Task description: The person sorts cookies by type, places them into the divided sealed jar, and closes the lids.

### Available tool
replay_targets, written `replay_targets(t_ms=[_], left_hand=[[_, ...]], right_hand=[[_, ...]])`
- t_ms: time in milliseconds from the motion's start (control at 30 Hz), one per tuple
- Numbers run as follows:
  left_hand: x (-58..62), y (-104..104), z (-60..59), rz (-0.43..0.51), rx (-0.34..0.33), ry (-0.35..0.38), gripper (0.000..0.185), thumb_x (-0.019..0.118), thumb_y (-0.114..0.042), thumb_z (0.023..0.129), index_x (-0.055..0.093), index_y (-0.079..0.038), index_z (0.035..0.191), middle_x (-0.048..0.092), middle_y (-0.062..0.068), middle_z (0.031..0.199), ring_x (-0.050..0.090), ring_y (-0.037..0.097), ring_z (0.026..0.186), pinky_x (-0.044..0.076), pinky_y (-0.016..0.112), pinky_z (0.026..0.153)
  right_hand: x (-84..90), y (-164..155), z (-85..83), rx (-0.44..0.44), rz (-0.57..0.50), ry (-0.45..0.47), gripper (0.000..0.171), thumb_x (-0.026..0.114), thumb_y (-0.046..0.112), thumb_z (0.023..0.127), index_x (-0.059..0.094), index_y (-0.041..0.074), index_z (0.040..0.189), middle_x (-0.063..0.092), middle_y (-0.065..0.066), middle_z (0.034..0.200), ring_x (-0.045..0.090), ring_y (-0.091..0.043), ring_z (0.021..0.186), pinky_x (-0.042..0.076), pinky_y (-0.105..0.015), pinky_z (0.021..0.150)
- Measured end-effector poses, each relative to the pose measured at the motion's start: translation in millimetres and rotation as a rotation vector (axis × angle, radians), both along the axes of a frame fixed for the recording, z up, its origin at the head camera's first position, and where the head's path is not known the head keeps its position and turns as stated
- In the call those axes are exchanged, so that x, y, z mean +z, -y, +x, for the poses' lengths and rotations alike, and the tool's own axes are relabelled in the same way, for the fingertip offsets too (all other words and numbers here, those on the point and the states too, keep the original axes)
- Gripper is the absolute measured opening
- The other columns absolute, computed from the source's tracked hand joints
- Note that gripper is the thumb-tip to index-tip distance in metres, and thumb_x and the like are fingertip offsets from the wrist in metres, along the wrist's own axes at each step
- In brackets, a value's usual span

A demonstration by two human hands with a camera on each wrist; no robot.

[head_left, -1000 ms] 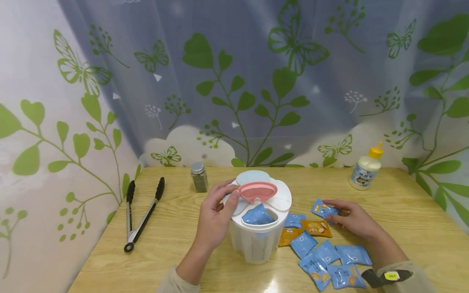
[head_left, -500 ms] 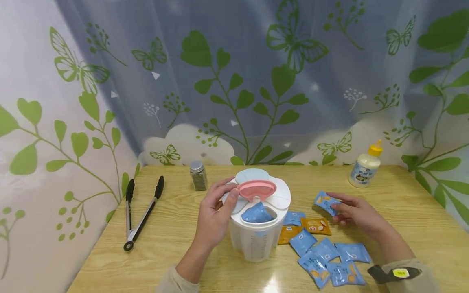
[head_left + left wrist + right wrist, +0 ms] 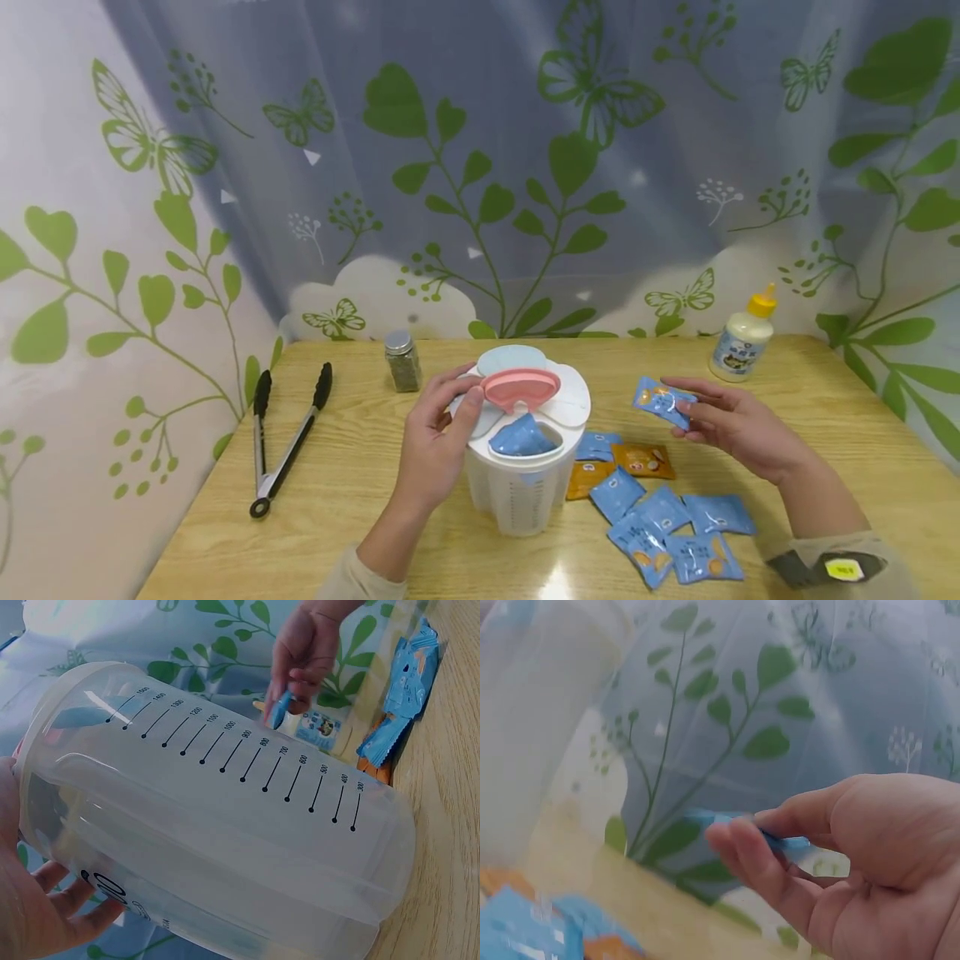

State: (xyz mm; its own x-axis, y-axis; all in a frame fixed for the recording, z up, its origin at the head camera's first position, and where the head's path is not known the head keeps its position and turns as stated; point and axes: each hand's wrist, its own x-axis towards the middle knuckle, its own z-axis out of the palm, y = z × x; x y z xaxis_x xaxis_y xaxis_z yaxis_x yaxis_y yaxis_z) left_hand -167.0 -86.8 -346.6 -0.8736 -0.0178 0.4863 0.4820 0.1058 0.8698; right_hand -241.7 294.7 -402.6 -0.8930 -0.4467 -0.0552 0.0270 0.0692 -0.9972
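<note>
Wooden tabletop (image 3: 360,467): right hand (image 3: 738,425) pinches a small blue foil sachet (image 3: 662,400) (light, crinkly, likely slippery; best held by its edge) beside the white measuring jug (image 3: 521,487), which the left hand (image 3: 431,446) grips at its rim.

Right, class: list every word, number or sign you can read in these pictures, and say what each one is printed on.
"1500, 1400, 1300, 1200, 1100, 1000, 900, 800, 700, 600, 500, 400, 300": a measuring scale on the side of the clear container.
Print on the blue packet in the right hand: too small to read.
Label on the squeeze bottle: too blurred to read.
Print on the packets on the table: unreadable.
</note>
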Motion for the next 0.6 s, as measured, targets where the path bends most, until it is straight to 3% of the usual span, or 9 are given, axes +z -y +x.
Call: replay_targets(t_ms=[267,467,600], left_hand=[[-24.3,6,-16.2,0.000,0.001,-0.020,0.019,0.056,-0.018,0.093,0.066,-0.010,0.107,0.053,0.003,0.125,0.048,0.017,0.117,0.046,0.030,0.082],[-8.9,3,-5.3,0.001,0.012,0.000,0.017,0.056,-0.010,0.092,0.065,-0.003,0.104,0.053,0.012,0.124,0.049,0.020,0.116,0.046,0.025,0.077],[1.4,0,1.3,0.007,0.003,0.013,0.018,0.055,-0.007,0.092,0.064,0.002,0.104,0.051,0.017,0.124,0.049,0.023,0.116,0.045,0.025,0.077]], right_hand=[[25.9,15,14.4,0.086,-0.170,-0.046,0.039,0.042,0.003,0.097,0.039,0.001,0.136,0.051,-0.008,0.110,0.063,-0.018,0.089,0.051,-0.028,0.079],[37.1,28,22.0,0.151,-0.277,-0.074,0.040,0.036,-0.004,0.097,0.038,-0.001,0.136,0.050,-0.008,0.107,0.064,-0.016,0.087,0.051,-0.026,0.077],[46.1,39,30.2,0.170,-0.267,-0.129,0.040,0.035,-0.007,0.097,0.038,-0.002,0.136,0.049,-0.006,0.105,0.063,-0.017,0.085,0.051,-0.027,0.076]])
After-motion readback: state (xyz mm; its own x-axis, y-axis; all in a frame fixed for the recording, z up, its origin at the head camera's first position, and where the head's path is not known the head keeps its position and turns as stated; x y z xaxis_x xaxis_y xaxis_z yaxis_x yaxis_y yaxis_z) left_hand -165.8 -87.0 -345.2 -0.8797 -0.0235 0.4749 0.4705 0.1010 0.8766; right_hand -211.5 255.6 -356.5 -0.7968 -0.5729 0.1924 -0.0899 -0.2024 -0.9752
